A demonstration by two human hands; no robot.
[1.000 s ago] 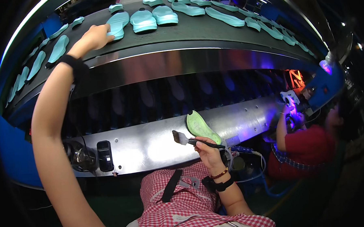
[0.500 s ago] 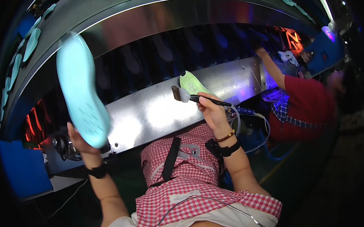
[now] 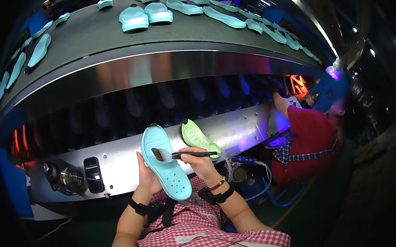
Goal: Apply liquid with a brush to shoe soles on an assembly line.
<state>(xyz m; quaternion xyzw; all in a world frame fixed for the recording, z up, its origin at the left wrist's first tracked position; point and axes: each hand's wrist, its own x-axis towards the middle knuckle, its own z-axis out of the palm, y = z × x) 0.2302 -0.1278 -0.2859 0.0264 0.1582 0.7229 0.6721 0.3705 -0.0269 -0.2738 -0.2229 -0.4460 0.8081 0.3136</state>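
Note:
A light blue shoe sole [image 3: 166, 175] is in my left hand [image 3: 149, 179], which grips it along its left edge, the thumb up beside it. The sole stands tilted, its black-tabbed end away from me and its end with several small holes near me. My right hand [image 3: 200, 165] is closed around the black handle of a brush [image 3: 166, 155], whose pale part and dark bristle tip lie over the middle of the sole. Just right of the sole, a yellow-green sole [image 3: 199, 136] lies on the metal ledge [image 3: 124, 160].
Beyond the ledge runs a dark rack of sole shapes, and above it a conveyor belt [image 3: 88, 42] carrying several light blue soles. A phone [image 3: 93, 175] and a jug-like container [image 3: 64, 177] sit at left. At right, a person in red [image 3: 311, 140] works near a clear tube [image 3: 270, 182].
My left hand has brought the blue sole down from the belt's edge to in front of me, turned over. The brush has come over it. My view has shifted.

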